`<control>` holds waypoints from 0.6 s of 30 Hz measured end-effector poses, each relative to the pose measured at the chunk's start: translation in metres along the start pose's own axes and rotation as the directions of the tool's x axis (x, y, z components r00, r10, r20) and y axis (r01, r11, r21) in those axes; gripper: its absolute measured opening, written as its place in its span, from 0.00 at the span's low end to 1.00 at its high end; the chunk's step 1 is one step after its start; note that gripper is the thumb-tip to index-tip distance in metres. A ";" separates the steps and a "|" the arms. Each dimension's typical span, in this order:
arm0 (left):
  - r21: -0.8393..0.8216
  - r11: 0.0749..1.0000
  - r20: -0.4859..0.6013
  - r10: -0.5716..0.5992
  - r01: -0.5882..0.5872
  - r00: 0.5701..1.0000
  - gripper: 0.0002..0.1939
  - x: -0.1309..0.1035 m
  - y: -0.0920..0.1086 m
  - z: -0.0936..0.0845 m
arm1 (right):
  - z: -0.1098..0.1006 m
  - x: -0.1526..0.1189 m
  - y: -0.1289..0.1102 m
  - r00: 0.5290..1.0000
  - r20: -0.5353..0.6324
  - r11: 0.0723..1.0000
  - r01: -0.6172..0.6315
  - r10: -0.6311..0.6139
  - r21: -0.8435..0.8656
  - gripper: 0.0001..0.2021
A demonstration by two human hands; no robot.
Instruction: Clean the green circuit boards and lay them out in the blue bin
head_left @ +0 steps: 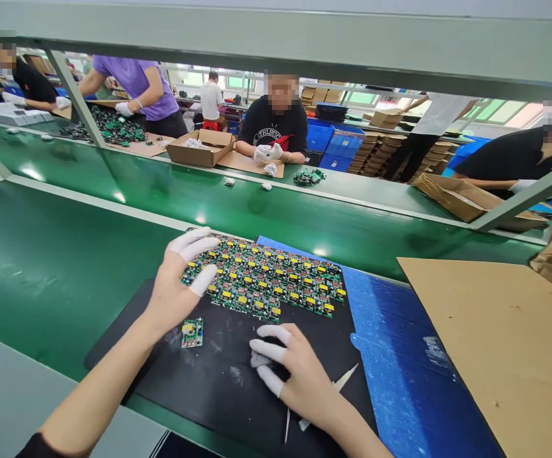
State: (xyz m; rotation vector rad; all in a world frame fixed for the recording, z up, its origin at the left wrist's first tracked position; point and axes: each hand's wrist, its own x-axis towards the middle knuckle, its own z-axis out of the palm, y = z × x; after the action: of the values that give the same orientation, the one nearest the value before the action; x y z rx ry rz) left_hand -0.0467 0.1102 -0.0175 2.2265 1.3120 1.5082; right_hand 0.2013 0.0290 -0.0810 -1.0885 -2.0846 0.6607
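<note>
My left hand (pixel 180 273), in white finger cots, lies with fingers spread over the left end of several rows of small green circuit boards (pixel 266 273) with yellow parts. Below it, one single circuit board (pixel 192 333) sits apart on the black mat (pixel 209 388). My right hand (pixel 295 369), also in finger cots, is low over the mat with its fingers curled about a small grey-white lump (pixel 259 360), partly hidden. From under that hand show a pale pointed strip (pixel 346 378) and a thin light stick (pixel 287 426).
A blue film-covered surface (pixel 390 362) and a large cardboard sheet (pixel 500 356) lie to the right. Beyond runs a green conveyor belt (pixel 161 210) carrying small white bundles (pixel 266 186). Co-workers sit across it, near an open carton (pixel 199 149). A metal beam (pixel 276 48) crosses overhead.
</note>
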 end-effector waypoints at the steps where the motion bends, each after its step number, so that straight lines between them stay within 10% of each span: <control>1: 0.049 0.998 -0.005 -0.032 0.032 0.999 0.15 -0.003 -0.001 -0.009 | 0.002 0.001 -0.001 0.997 0.071 0.998 0.025 -0.021 -0.060 0.23; 10: 0.483 0.875 0.263 -0.172 0.025 0.949 0.17 -0.108 -0.062 -0.062 | -0.052 0.001 0.006 0.993 0.072 0.886 0.120 -0.098 -0.447 0.17; 18: 0.584 0.685 0.069 -0.577 0.436 0.814 0.31 -0.129 -0.078 -0.067 | -0.038 -0.016 0.025 0.874 0.280 0.440 0.449 -0.398 -0.778 0.18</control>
State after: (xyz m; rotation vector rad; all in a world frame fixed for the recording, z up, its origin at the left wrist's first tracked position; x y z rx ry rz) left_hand -0.1601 0.0422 -0.1160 1.9368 2.2418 0.6693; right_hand 0.2493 0.0332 -0.0791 -0.8906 -2.6417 -0.6735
